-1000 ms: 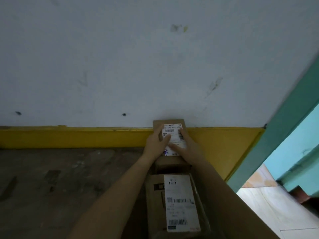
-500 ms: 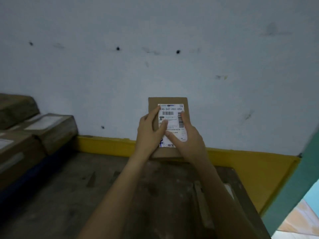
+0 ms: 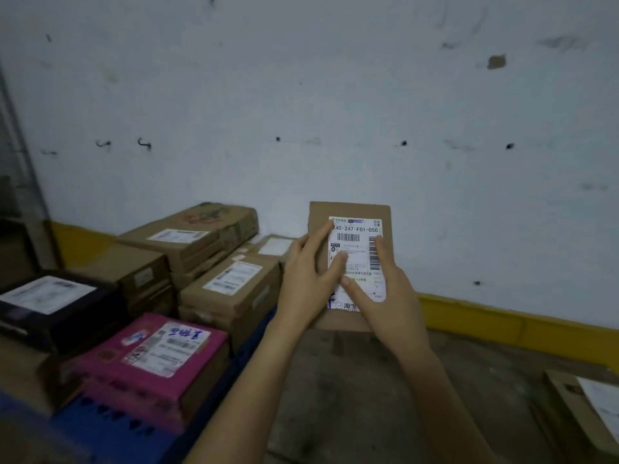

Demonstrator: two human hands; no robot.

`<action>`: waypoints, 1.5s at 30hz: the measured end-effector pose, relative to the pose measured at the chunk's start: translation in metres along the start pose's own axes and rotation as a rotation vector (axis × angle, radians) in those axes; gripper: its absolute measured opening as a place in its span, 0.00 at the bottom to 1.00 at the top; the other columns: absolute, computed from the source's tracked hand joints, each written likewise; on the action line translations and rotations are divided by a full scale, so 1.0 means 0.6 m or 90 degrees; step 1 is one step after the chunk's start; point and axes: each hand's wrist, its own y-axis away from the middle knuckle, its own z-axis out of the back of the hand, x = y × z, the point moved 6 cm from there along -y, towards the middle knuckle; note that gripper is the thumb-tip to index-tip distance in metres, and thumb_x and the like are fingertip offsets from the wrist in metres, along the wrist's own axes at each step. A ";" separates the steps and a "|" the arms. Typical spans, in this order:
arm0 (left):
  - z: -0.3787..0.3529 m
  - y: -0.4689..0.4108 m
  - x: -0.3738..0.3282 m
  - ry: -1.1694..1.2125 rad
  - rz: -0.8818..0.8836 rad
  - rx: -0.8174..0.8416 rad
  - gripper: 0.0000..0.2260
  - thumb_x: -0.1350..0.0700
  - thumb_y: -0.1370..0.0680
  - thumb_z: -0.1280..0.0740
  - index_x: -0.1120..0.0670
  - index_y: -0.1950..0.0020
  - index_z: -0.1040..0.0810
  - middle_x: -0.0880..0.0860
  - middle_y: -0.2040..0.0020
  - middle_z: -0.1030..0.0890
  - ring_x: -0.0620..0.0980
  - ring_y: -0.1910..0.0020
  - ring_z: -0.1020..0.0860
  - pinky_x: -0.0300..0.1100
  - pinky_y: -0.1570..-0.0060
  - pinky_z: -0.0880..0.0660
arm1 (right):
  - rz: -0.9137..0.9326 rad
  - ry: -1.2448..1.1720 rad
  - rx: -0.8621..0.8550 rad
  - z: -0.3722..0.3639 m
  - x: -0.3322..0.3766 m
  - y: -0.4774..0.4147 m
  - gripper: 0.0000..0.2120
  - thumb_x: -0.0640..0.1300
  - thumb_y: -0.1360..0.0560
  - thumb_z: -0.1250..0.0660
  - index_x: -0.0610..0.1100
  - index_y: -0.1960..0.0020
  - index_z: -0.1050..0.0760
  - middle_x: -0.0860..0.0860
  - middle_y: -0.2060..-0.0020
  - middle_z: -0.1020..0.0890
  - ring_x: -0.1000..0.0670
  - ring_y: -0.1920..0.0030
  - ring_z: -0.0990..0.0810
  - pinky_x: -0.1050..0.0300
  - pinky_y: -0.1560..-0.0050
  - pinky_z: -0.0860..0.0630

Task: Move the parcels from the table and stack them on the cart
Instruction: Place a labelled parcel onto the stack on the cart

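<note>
I hold a small brown cardboard parcel [image 3: 348, 211] with a white shipping label in the air at centre view, label facing me. My left hand [image 3: 306, 279] grips its left side and my right hand [image 3: 385, 296] grips its right side. To the left stands the blue cart [image 3: 110, 426], loaded with stacked parcels: a pink box [image 3: 150, 360], a black box [image 3: 50, 303] and several brown boxes [image 3: 231, 286]. One more brown parcel [image 3: 582, 406] lies on the dark table [image 3: 351, 396] at the lower right.
A pale wall [image 3: 335, 95] with a yellow base stripe [image 3: 519, 323] runs behind everything. A grey metal post [image 3: 20, 155] rises at the far left.
The view has swung left, bringing the loaded cart into sight. Both hands have carried the small parcel along, away from the parcel stack it came from a second ago.
</note>
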 end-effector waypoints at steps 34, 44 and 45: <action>0.028 -0.520 0.536 -0.088 0.189 0.323 0.24 0.52 0.22 0.37 0.52 0.27 0.36 0.53 0.29 0.31 0.44 0.42 0.29 0.34 0.44 0.34 | -0.287 0.034 0.160 -0.495 -0.090 -0.496 0.38 0.64 0.26 0.40 0.48 0.23 0.51 0.43 0.30 0.33 0.42 0.33 0.30 0.47 0.35 0.31; 0.011 -0.508 0.591 -0.029 0.229 0.386 0.22 0.54 0.21 0.38 0.56 0.28 0.35 0.56 0.32 0.28 0.46 0.46 0.25 0.30 0.54 0.29 | -0.356 0.071 0.180 -0.530 -0.119 -0.495 0.39 0.63 0.26 0.39 0.50 0.23 0.52 0.42 0.28 0.37 0.40 0.31 0.34 0.47 0.34 0.33; 0.011 -0.507 0.592 -0.036 0.233 0.385 0.23 0.53 0.21 0.39 0.56 0.26 0.36 0.56 0.31 0.29 0.48 0.43 0.26 0.32 0.50 0.30 | -0.357 0.072 0.179 -0.530 -0.119 -0.494 0.39 0.64 0.26 0.39 0.49 0.23 0.52 0.42 0.28 0.37 0.40 0.31 0.34 0.47 0.34 0.33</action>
